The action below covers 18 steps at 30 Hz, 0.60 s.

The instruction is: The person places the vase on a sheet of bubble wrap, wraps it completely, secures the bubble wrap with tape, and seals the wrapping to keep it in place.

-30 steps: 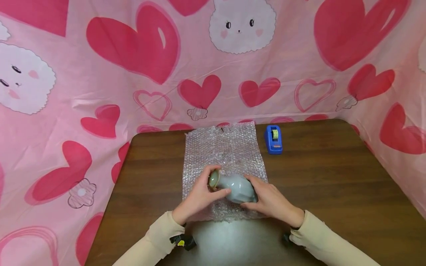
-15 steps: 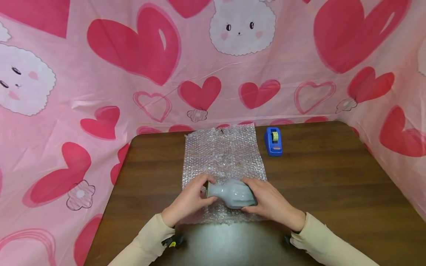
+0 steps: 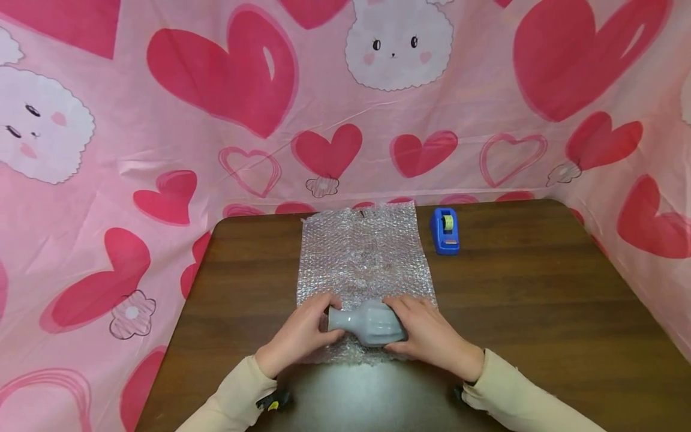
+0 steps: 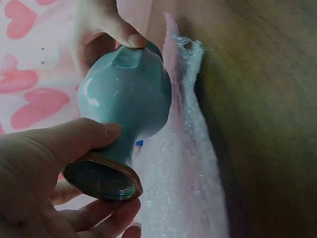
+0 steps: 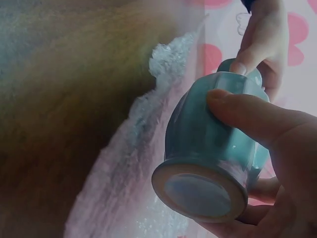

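A glossy grey-blue ceramic vase [image 3: 372, 324] lies sideways over the near part of a bubble wrap sheet [image 3: 361, 258], its mouth to the left. My left hand [image 3: 302, 331] grips the neck; in the left wrist view its thumb lies along the neck beside the brown-rimmed mouth, with the fingers beneath. Round the base end, my right hand [image 3: 432, 333] holds the body between thumb and fingers. The right wrist view shows the vase's [image 5: 213, 134] pale unglazed foot ring. Whether the vase touches the wrap cannot be told.
A blue tape dispenser [image 3: 445, 233] stands to the right of the wrap's far corner. Dark wood-grain tabletop [image 3: 518, 282] spreads on both sides. Pink heart-printed cloth [image 3: 372, 108] hangs behind and beside the table.
Both hands have brought the vase slightly nearer the table's front edge. Its mouth, earlier turned toward the head camera, now points left, and the vase lies level.
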Motion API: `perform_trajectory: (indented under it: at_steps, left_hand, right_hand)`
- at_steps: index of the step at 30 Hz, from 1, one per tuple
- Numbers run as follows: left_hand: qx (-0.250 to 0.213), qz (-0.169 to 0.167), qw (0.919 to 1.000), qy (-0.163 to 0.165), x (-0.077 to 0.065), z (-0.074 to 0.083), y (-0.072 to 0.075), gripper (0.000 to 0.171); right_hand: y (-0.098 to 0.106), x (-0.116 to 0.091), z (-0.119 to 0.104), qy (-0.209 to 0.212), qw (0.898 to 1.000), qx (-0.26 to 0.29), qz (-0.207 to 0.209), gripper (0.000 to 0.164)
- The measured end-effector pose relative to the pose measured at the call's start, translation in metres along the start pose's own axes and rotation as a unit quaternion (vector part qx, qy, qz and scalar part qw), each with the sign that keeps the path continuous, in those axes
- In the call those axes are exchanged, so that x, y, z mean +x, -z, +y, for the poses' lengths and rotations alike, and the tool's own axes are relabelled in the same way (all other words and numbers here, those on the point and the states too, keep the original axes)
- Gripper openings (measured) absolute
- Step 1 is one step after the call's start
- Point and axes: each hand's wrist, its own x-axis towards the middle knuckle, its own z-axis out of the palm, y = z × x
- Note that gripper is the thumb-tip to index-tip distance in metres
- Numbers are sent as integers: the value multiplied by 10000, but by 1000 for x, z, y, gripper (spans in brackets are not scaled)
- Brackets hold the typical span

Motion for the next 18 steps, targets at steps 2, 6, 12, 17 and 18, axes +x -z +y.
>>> perform_trajectory:
  at_steps: [2, 6, 12, 17, 18]
  left_hand:
    - [-19, -5, 10000, 71, -2, -2, -1, 37]
    - [-35, 30, 9998, 215, -4, -5, -3, 37]
    - [35, 69, 9998, 172, -6, -12, -8, 37]
    - [24, 45, 9998, 201, -8, -13, -9, 37]
    - [24, 31, 9998, 204, -8, -13, -9, 37]
  right_hand:
    - [-2, 0, 0, -17, 10000, 1, -62, 80]
    - [-6, -1, 0, -16, 9999, 51, -128, 80]
    - [-10, -1, 2, -1, 9996, 155, -221, 78]
    - [-11, -1, 3, 63, 9995, 173, -262, 78]
    - [-11, -1, 3, 77, 9994, 182, -267, 78]
